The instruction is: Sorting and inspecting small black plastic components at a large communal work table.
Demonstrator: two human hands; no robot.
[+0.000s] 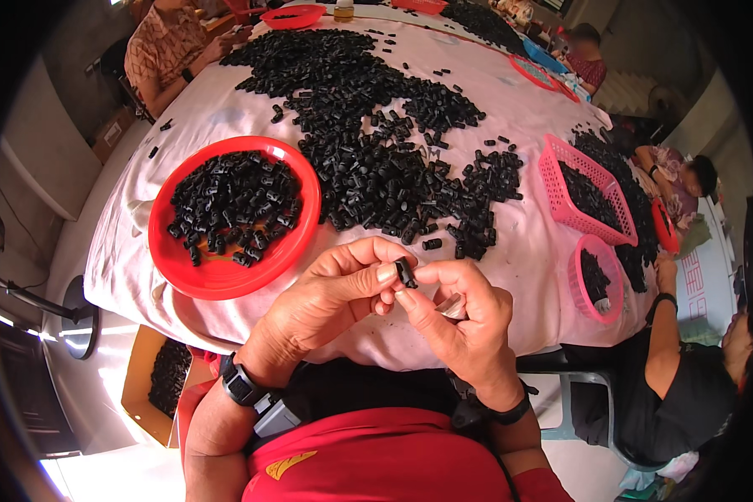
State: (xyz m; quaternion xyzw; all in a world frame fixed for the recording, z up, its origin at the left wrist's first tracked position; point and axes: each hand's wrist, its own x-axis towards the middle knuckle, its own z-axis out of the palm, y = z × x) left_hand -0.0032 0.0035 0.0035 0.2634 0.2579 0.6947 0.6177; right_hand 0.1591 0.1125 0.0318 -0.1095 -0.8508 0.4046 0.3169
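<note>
Both hands pinch one small black plastic piece [406, 272].
Left hand [326, 305] and right hand [460, 314] grip it between fingertips; its long axis stands nearly upright, slightly tilted.

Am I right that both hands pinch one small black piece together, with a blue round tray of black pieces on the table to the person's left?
Not quite: the round tray is red, not blue, as the head view shows. The rest holds: the left hand and right hand pinch one small black piece together.

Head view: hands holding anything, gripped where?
Small black plastic piece, pinched at its ends between fingertips of left hand and right hand. Right hand also seems to tuck something clear; unclear.
</note>
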